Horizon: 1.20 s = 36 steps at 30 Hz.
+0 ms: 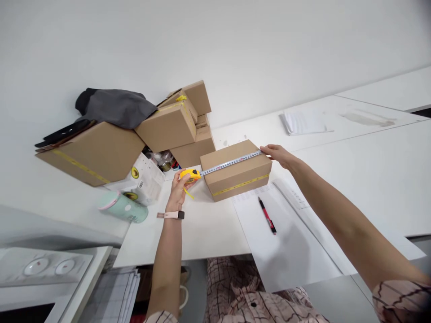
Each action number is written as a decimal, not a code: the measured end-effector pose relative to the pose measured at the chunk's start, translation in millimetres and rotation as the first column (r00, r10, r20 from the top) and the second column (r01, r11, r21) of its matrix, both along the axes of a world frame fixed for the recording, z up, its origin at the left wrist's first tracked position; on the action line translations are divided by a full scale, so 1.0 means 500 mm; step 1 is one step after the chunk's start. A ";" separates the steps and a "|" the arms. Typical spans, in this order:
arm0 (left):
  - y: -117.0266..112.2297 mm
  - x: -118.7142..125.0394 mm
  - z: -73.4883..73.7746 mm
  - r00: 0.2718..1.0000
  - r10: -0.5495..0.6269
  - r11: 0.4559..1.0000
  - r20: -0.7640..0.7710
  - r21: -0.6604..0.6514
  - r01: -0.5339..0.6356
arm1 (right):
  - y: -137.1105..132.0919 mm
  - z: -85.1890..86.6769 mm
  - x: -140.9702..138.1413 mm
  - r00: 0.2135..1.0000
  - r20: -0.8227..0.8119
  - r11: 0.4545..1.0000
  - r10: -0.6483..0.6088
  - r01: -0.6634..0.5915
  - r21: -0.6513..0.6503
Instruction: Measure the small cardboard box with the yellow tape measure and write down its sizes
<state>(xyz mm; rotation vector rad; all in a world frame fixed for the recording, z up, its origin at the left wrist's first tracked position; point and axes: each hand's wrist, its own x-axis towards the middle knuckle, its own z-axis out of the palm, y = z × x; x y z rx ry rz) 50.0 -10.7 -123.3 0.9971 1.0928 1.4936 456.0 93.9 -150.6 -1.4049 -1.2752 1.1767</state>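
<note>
A white wall [269, 58] stood behind a white table [208, 233]. The left hand [178, 190] was clamped on a yellow tape measure [191, 175] at the nine o'clock end of a box [242, 177]; the blade [229, 164] ran over the box's top to two o'clock, where the right hand [276, 154] pinched its tip. From the box, a pen [267, 216] lay on paper [286, 255] at five o'clock, sheets [301, 124] at two, and stacked cartons [166, 128] at ten.
</note>
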 end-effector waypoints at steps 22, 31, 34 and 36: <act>0.030 -0.038 0.032 0.958 -0.236 0.963 -0.166 -0.175 0.207 | -0.053 0.045 -0.046 0.985 0.120 0.990 -0.125 0.131 -0.048; 0.062 -0.055 0.035 0.954 -0.249 0.954 -0.170 -0.214 0.211 | -0.070 0.041 -0.061 0.981 0.108 0.985 -0.160 0.165 -0.045; 0.067 -0.064 0.038 0.943 -0.285 0.942 -0.169 -0.228 0.244 | -0.073 0.044 -0.060 0.979 0.131 0.986 -0.156 0.163 -0.045; 0.066 -0.069 0.044 0.932 -0.314 0.935 -0.181 -0.232 0.270 | -0.073 0.050 -0.055 0.976 0.178 0.990 -0.122 0.132 -0.043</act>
